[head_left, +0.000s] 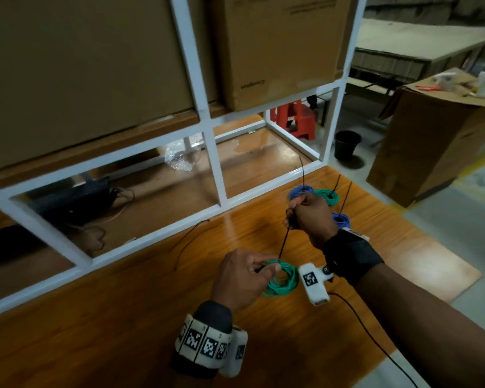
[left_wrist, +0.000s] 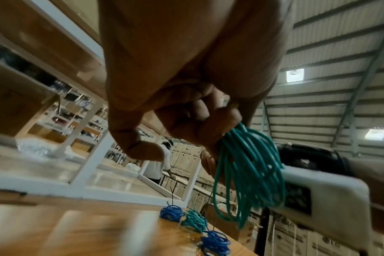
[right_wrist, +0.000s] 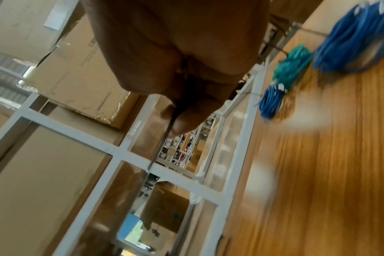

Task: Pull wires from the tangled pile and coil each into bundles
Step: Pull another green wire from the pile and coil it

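My left hand (head_left: 252, 271) pinches a coil of green wire (head_left: 282, 280) above the wooden table (head_left: 123, 317); the same green wire coil (left_wrist: 248, 175) hangs from its fingers in the left wrist view. A black cable tie (head_left: 284, 243) runs taut from the coil up to my right hand (head_left: 297, 212), which grips it in a fist. In the right wrist view the black cable tie (right_wrist: 162, 140) sticks out from under the thumb. Behind the right hand lie finished bundles: a blue bundle (head_left: 301, 191), a green bundle (head_left: 328, 196) and another blue bundle (head_left: 342, 219).
A white metal rack (head_left: 213, 161) with large cardboard boxes (head_left: 280, 49) stands along the table's far side. A loose black cable tie (head_left: 188, 243) lies on the table near the rack. A cardboard box (head_left: 431, 141), black bin (head_left: 347, 145) and red stool (head_left: 296, 117) stand to the right.
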Demonstrator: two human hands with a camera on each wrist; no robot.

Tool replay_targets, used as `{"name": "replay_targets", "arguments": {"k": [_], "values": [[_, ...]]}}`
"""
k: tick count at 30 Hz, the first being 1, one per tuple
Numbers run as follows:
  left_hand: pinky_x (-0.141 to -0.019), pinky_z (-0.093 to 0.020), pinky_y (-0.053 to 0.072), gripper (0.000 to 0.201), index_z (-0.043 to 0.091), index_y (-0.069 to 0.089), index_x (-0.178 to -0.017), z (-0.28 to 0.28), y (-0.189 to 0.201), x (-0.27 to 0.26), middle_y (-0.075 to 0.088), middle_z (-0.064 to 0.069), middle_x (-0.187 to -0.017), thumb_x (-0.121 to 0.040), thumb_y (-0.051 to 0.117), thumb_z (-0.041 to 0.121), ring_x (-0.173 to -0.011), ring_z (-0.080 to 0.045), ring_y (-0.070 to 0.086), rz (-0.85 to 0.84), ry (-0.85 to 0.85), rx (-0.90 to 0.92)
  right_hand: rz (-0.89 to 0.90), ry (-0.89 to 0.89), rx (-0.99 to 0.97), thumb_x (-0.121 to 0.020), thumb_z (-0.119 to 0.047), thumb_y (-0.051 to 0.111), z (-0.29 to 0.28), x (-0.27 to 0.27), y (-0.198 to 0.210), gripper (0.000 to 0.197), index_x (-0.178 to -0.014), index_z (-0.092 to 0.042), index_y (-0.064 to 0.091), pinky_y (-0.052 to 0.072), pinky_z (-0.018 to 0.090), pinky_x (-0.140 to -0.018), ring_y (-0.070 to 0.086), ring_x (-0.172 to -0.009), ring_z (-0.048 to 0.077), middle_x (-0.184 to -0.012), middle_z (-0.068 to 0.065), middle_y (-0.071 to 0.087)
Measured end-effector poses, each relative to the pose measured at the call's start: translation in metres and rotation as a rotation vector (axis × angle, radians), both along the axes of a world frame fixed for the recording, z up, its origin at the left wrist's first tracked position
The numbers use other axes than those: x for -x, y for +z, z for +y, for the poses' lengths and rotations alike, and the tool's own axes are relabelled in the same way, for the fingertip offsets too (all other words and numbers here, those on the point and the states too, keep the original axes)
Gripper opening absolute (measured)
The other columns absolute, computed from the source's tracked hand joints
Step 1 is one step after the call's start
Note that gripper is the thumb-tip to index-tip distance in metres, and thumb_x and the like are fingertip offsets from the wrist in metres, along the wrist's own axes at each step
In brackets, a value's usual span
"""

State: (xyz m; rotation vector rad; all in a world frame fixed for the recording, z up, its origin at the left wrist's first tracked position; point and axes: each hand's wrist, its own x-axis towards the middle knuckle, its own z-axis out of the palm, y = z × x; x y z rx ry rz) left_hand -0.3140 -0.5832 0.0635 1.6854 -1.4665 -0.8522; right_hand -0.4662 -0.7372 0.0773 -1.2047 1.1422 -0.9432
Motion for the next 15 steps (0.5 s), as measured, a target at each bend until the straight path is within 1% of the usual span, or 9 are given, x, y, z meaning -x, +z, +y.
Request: {"name": "replay_targets", "arguments": {"k": [2,3,5,6,8,10,12,13,15], "values": [[-0.074,-0.03,0.062,0.022,0.024,0.077,-0.107,-0.006,-0.004,0.008,0.076,0.011,-0.102,-0.088,0.073,0.034,-0.09,0.0,0.071,0.09,0.034,0.011,-0.031,0.051,0.009,-0.105,-0.008,0.052,-0.002,0.018,-0.003,0.008,-0.097,-0.007,0.053,0.056,0.043,-0.063,0.068,-0.064,0.028,-0.077,0.015,0.067],[-0.072,-0.031,0.062,0.02,0.022,0.077,-0.108,-0.008,-0.007,0.013,0.077,0.008,-0.101,-0.09,0.073,0.028,-0.089,-0.002,0.072,0.168,0.066,0.01,-0.051,0.073,-0.016,-0.106,-0.019,0.055,-0.003,0.029,-0.004,0.01,-0.103,-0.009,0.053,0.058,0.045,-0.067,0.071,-0.07,0.029,-0.083,0.016,0.071],[-0.065,-0.029,0.061,0.017,0.022,0.075,-0.108,-0.011,-0.012,0.025,0.077,0.001,-0.1,-0.091,0.072,0.021,-0.086,-0.006,0.074,0.337,0.164,-0.015,-0.04,0.099,-0.082,-0.104,-0.043,0.057,-0.002,0.05,-0.005,0.026,-0.118,-0.022,0.051,0.061,0.048,-0.074,0.075,-0.083,0.031,-0.096,0.013,0.077],[-0.062,-0.027,0.059,0.016,0.023,0.074,-0.107,-0.014,-0.014,0.032,0.077,0.003,-0.098,-0.091,0.071,0.02,-0.085,-0.007,0.074,0.408,0.216,-0.032,-0.024,0.112,-0.112,-0.101,-0.051,0.058,0.0,0.06,-0.005,0.032,-0.123,-0.029,0.051,0.061,0.049,-0.077,0.076,-0.089,0.03,-0.101,0.01,0.078],[-0.059,-0.023,0.056,0.015,0.027,0.071,-0.106,-0.022,-0.017,0.047,0.077,0.009,-0.091,-0.091,0.07,0.025,-0.083,-0.005,0.073,0.5,0.293,-0.065,0.032,0.189,-0.142,-0.094,-0.06,0.062,0.008,0.076,-0.01,0.041,-0.124,-0.033,0.057,0.062,0.049,-0.082,0.076,-0.096,0.025,-0.106,0.004,0.078],[-0.058,-0.022,0.054,0.016,0.028,0.07,-0.107,-0.034,-0.018,0.062,0.077,0.009,-0.092,-0.091,0.069,0.03,-0.084,-0.005,0.072,0.542,0.335,-0.075,0.086,0.308,-0.13,-0.087,-0.062,0.068,0.02,0.087,-0.018,0.042,-0.114,-0.03,0.067,0.062,0.04,-0.077,0.075,-0.096,0.016,-0.106,-0.003,0.077],[-0.061,-0.023,0.055,0.02,0.025,0.07,-0.11,-0.047,-0.018,0.075,0.077,0.006,-0.096,-0.091,0.067,0.034,-0.085,-0.007,0.073,0.549,0.34,-0.092,0.116,0.371,-0.078,-0.089,-0.054,0.072,0.025,0.096,-0.029,0.037,-0.104,-0.02,0.072,0.056,0.028,-0.066,0.072,-0.084,0.01,-0.099,0.0,0.076],[-0.062,-0.024,0.056,0.022,0.024,0.071,-0.11,-0.052,-0.017,0.081,0.077,0.004,-0.097,-0.092,0.067,0.035,-0.086,-0.008,0.073,0.554,0.33,-0.104,0.115,0.37,-0.063,-0.09,-0.049,0.074,0.024,0.102,-0.035,0.036,-0.102,-0.015,0.073,0.054,0.025,-0.064,0.07,-0.079,0.011,-0.097,0.004,0.075],[-0.063,-0.024,0.056,0.024,0.02,0.071,-0.112,-0.065,-0.016,0.093,0.077,0.001,-0.098,-0.093,0.066,0.035,-0.087,-0.011,0.074,0.548,0.301,-0.12,0.09,0.343,-0.101,-0.088,-0.04,0.08,0.016,0.116,-0.042,0.034,-0.104,-0.011,0.073,0.056,0.028,-0.065,0.072,-0.081,0.018,-0.097,0.007,0.076]]}}
